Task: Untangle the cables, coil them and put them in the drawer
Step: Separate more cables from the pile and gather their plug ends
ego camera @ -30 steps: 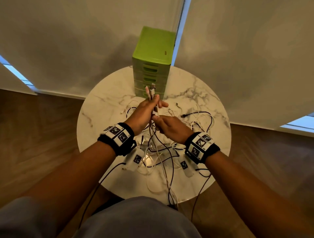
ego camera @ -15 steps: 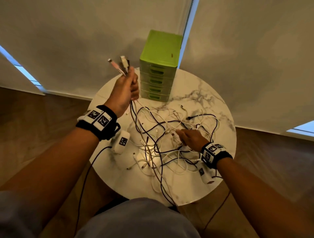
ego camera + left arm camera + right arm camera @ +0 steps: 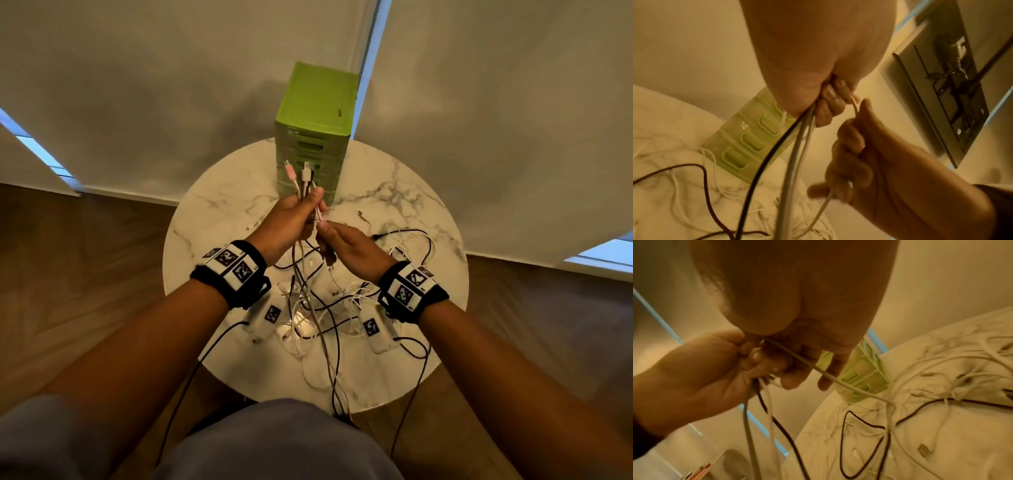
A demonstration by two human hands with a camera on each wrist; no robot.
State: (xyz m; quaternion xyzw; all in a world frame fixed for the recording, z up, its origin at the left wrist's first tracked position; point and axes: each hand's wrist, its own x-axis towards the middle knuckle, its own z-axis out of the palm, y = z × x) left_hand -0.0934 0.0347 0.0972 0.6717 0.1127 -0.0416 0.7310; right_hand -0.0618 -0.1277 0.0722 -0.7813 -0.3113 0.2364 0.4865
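Observation:
My left hand (image 3: 299, 214) is raised in front of the green drawer unit (image 3: 317, 137) and grips a bundle of cables (image 3: 301, 260), black and white. Their plugs (image 3: 298, 173) stick up above the fist. My right hand (image 3: 330, 236) sits just right of and below it, with its fingers curled round one white cable (image 3: 856, 107) that runs over to the left fist. In the right wrist view that white cable (image 3: 818, 369) slants down into the tangle (image 3: 920, 402). The other cables lie knotted on the round marble table (image 3: 212, 212).
All drawers of the green unit (image 3: 748, 142) are closed; it stands at the table's far edge. Loose cables (image 3: 329, 387) hang over the near edge toward my lap. White tagged boxes (image 3: 376, 330) hang under both wrists. Wooden floor surrounds the table.
My left hand has come back from high on the left to the centre, still holding the bundle. My right hand has lifted off the tangle and taken hold of a white cable.

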